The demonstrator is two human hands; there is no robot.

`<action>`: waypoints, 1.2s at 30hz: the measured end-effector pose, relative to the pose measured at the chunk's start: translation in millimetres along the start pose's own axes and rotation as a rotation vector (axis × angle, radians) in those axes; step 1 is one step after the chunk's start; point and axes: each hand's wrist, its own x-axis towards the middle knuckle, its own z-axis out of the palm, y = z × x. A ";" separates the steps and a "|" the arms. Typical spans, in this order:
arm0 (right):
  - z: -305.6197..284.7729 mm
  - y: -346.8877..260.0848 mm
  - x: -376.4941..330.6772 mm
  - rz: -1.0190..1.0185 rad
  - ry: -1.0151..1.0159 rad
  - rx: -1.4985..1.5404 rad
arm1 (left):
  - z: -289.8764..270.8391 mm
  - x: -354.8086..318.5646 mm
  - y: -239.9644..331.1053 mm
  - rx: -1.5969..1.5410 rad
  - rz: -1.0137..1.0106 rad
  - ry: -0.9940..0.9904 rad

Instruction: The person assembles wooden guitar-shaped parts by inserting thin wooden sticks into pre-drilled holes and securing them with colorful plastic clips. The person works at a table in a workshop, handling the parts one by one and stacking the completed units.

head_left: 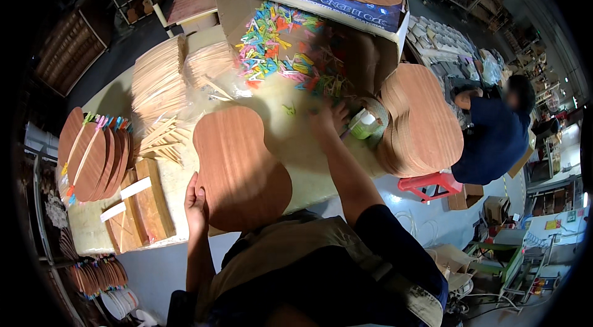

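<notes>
A thin, guitar-shaped wooden board (241,166) lies in front of me on the pale tabletop, reaching over its near edge. My left hand (196,205) grips its left edge, thumb up along the rim. Over the table to the right, my right hand (327,119) is smeared by motion; its fingers look apart and I see nothing held in them. Just right of it stands a green and white container (364,123) next to a roll-like ring (378,111). Beyond the hand, an opened carton (231,15) holds many coloured clothespins (265,43). One green clothespin (288,109) lies loose on the table.
Stacked guitar-shaped boards (426,120) stand at the right. Bundled wooden strips (159,77) and loose strips (164,142) lie left, near clipped boards (92,154) and wooden blocks (148,200). Another person (497,132) sits at the right, near a red stool (429,186).
</notes>
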 end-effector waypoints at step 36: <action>22.9 -0.3 -36.0 -0.848 0.002 0.047 | -205.1 72.5 53.1 -0.344 -0.084 1.344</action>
